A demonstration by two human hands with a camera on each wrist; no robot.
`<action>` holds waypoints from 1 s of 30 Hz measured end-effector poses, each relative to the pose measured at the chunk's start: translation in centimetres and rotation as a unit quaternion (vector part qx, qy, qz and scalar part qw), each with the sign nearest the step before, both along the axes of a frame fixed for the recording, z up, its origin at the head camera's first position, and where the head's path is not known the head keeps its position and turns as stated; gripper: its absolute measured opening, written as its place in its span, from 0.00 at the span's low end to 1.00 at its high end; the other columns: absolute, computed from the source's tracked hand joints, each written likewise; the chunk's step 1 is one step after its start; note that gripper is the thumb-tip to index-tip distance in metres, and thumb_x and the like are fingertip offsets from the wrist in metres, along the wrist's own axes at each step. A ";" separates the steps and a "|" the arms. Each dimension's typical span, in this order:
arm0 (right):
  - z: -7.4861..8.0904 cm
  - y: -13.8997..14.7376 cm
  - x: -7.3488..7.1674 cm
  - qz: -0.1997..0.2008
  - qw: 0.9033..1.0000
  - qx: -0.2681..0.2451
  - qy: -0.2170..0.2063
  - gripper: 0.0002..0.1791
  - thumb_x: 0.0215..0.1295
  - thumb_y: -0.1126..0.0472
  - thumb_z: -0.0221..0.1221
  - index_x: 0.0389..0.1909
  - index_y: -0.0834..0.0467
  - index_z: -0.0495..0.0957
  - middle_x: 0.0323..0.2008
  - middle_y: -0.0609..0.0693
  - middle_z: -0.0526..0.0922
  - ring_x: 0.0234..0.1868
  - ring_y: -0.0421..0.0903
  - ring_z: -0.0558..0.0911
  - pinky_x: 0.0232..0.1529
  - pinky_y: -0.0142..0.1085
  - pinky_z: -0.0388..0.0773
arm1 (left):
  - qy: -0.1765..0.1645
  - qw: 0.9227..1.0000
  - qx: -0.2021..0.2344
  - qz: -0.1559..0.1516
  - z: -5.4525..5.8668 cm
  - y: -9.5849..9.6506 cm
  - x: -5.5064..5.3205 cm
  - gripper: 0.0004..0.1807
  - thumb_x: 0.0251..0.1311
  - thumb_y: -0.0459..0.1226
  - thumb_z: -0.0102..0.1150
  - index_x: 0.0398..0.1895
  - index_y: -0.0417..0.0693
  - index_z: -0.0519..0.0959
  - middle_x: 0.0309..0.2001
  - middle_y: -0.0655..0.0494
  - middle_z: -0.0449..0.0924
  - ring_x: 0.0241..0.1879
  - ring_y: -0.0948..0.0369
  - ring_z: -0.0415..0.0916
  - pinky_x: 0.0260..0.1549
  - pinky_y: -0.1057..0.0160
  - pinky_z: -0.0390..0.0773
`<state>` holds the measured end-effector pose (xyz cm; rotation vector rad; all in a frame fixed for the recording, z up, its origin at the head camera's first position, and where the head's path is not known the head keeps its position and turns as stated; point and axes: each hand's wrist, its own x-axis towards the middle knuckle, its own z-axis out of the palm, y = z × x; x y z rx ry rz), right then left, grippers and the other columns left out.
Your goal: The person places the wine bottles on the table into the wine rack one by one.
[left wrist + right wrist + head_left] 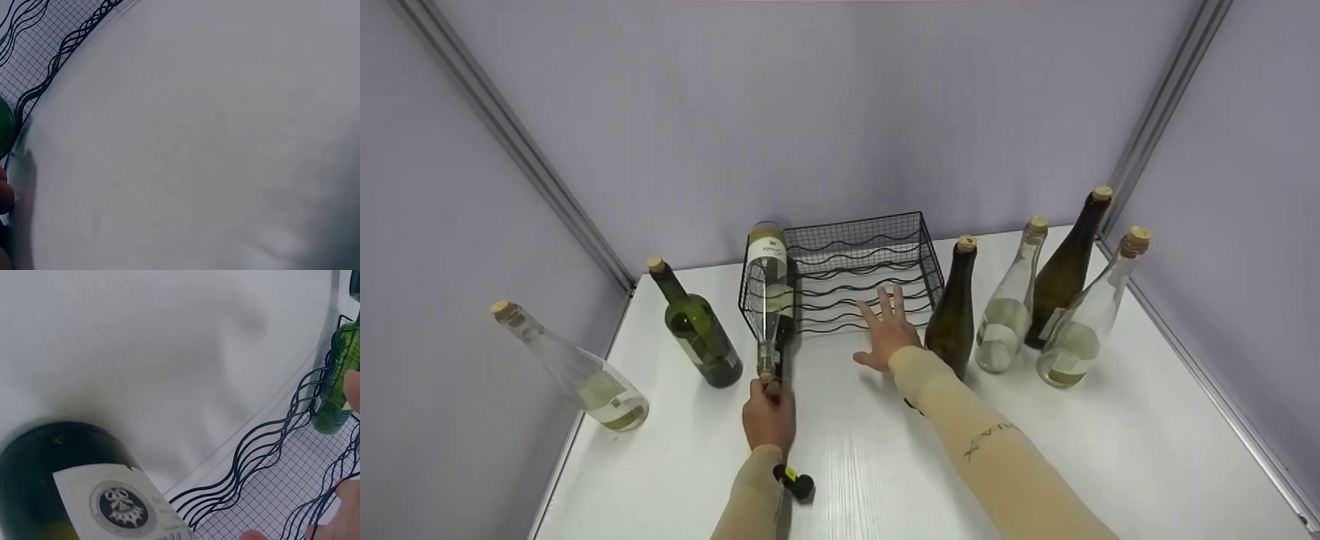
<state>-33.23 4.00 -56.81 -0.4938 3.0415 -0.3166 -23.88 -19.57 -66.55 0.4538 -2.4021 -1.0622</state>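
A black wire wine rack (855,289) with wavy rods stands near the back wall. Over its left end lies a clear, corked bottle (767,251) with a pale label, its neck toward me. My left hand (769,420) grips that neck at the cork end. A green bottle (785,326) lies in the rack, partly hidden by the clear one; part of a green bottle (5,128) also shows in the left wrist view. My right hand (889,337), fingers spread and holding nothing, is over the front of the rack beside a standing dark bottle (952,322).
To the right also stand a clear bottle (1005,322), another dark bottle (1065,277) and a second clear one (1080,337). On the left are a green bottle (701,337) and a clear bottle (600,386). Walls enclose the white table (847,465) at back and sides.
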 end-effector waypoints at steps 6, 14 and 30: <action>0.1 -0.2 0.2 0.008 1.000 -0.001 -0.001 0.57 0.52 0.28 0.60 0.76 0.42 0.41 0.75 0.56 0.28 0.72 0.61 0.22 0.51 0.44 0.76 | 0.014 1.000 -0.005 0.005 0.1 -0.1 0.3 0.13 0.63 0.47 0.60 0.35 0.50 0.70 0.23 0.55 0.78 0.22 0.56 0.74 0.24 0.55 0.72; 0.0 0.0 0.2 0.002 1.000 0.012 0.004 0.58 0.51 0.28 0.60 0.76 0.41 0.39 0.75 0.56 0.25 0.72 0.62 0.25 0.55 0.49 0.73 | 0.002 1.000 -0.011 -0.008 0.3 0.0 0.1 0.15 0.64 0.50 0.57 0.35 0.49 0.70 0.23 0.56 0.76 0.23 0.58 0.73 0.25 0.56 0.72; 2.1 1.8 3.0 0.128 0.984 -0.081 0.097 0.43 0.64 0.41 0.58 0.75 0.49 0.51 0.76 0.58 0.39 0.75 0.56 0.40 0.68 0.54 0.52 | -0.015 1.000 0.009 0.009 0.0 0.3 0.4 0.21 0.60 0.57 0.59 0.39 0.51 0.70 0.22 0.58 0.76 0.23 0.59 0.74 0.28 0.56 0.73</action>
